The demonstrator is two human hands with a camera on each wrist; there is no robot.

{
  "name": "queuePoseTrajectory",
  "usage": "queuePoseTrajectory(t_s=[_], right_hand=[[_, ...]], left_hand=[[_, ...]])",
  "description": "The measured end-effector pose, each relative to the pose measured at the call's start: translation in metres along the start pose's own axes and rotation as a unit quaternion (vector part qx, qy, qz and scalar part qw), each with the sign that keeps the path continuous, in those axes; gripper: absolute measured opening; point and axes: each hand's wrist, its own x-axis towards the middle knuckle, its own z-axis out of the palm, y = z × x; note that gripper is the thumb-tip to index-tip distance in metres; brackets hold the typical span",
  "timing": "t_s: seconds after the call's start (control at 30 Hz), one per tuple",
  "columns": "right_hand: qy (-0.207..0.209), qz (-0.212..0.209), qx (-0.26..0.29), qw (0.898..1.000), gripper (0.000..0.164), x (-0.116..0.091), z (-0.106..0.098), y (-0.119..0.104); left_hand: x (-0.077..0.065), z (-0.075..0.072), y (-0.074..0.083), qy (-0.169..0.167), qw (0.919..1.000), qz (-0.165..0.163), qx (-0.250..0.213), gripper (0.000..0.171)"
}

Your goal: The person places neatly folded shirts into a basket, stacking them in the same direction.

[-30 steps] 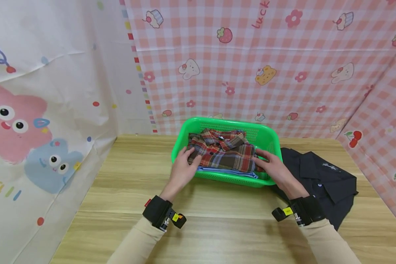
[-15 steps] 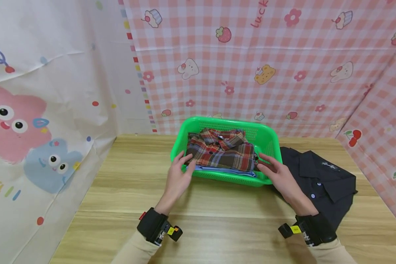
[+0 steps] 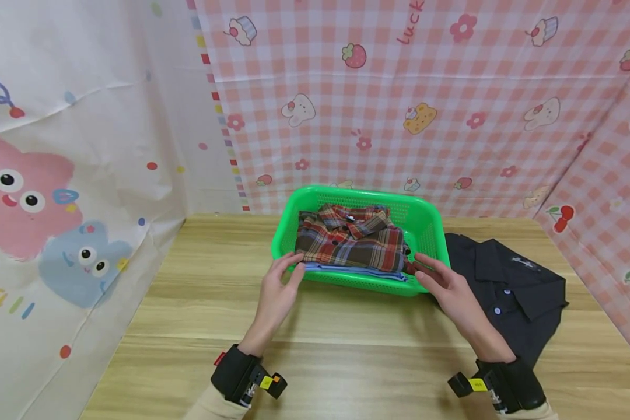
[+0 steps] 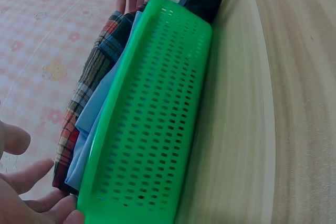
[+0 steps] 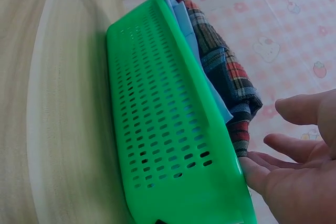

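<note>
A folded red and brown plaid shirt lies collar up in a green perforated basket. Beneath it, a folded light blue garment shows along the front side. My left hand is at the basket's front left corner, fingers extended and fingertips right by the rim. At the front right corner is my right hand, thumb and fingers spread apart. In the right wrist view its fingertips are beside the basket rim and the plaid shirt's end. Neither hand grips anything.
A black collared shirt with white buttons lies on the wooden table, right of the basket. Behind the table hangs a pink checked cloth; a white cartoon-print cloth hangs on the left.
Both hands have drawn back from the plaid shirt toward the person, to the basket's front corners. The clothes and basket look almost unmoved.
</note>
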Motion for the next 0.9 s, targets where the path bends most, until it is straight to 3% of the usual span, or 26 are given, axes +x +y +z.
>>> queuePoseTrajectory(t_s=[0.67,0.9], right_hand=[[0.014,-0.003,0.011,1.000,0.060,-0.022,0.005,0.001],[0.019,-0.017,0.021,0.999,0.057,-0.029,0.008,0.004]], left_hand=[[-0.012,-0.004,-0.007,0.008,0.9993,0.011,-0.035,0.031],[-0.018,-0.004,-0.010,-0.003,0.9986,0.021,-0.049,0.032]])
